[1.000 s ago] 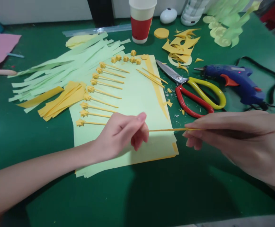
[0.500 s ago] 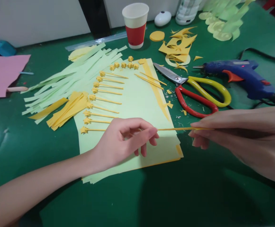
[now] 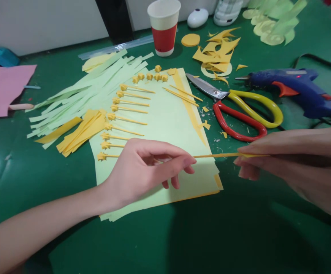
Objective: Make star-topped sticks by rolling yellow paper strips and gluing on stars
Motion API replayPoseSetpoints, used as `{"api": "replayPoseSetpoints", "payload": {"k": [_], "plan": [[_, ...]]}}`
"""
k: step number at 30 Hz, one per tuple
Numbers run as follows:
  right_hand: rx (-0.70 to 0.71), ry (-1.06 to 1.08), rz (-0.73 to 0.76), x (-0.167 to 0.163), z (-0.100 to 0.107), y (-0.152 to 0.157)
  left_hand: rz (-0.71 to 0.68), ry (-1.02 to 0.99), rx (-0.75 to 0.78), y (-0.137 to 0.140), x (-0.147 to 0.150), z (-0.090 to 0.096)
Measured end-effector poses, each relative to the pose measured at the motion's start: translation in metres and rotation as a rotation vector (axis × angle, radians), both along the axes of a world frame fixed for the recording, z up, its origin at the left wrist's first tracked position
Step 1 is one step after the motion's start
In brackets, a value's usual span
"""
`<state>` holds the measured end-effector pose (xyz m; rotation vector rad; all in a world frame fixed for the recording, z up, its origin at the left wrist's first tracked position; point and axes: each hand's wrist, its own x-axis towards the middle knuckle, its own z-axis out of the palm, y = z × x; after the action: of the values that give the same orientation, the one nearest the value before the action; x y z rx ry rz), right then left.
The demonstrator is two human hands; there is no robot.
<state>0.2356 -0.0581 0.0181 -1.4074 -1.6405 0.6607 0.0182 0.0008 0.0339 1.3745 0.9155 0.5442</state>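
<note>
A thin, tightly rolled yellow paper stick (image 3: 218, 155) stretches level between my two hands, above the light green paper sheets (image 3: 165, 129). My left hand (image 3: 156, 163) pinches its left end between thumb and forefinger, the other fingers loosely curled. My right hand (image 3: 293, 163) grips the other end, where a flat yellow strip of paper shows between thumb and forefinger. Left of my left hand, several yellow paper stars on thin stems (image 3: 129, 119) lie in a column on the sheets. Loose small yellow stars (image 3: 149, 77) sit at the top edge, near several bare yellow sticks (image 3: 181, 96).
Scissors (image 3: 239, 110) with red and yellow handles lie right of the sheets, beside a blue glue gun (image 3: 290, 87) with its cord. Behind stand a paper cup (image 3: 163, 28) and yellow scraps (image 3: 218, 53). Green strips (image 3: 94, 91), yellow strips (image 3: 82, 133) and pink paper (image 3: 5, 91) lie left.
The view has shifted slightly. Both hands keep their pinch on the yellow paper stick and have moved a little to the right relative to the sheets.
</note>
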Motion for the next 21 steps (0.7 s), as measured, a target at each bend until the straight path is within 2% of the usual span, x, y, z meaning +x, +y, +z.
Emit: {"api": "replayPoseSetpoints", "payload": {"k": [6, 13, 21], "plan": [[-0.083, 0.070, 0.021, -0.0020, 0.0034, 0.0020, 0.027, 0.026, 0.065, 0.0009, 0.0011, 0.0011], [-0.012, -0.037, 0.004, 0.0016, 0.0002, -0.0013, -0.090, 0.095, 0.079, -0.0011, -0.0017, 0.0043], [-0.044, 0.027, 0.053, -0.0019, 0.0031, 0.0015, -0.093, 0.133, 0.105, -0.0008, -0.0017, 0.0062]]}}
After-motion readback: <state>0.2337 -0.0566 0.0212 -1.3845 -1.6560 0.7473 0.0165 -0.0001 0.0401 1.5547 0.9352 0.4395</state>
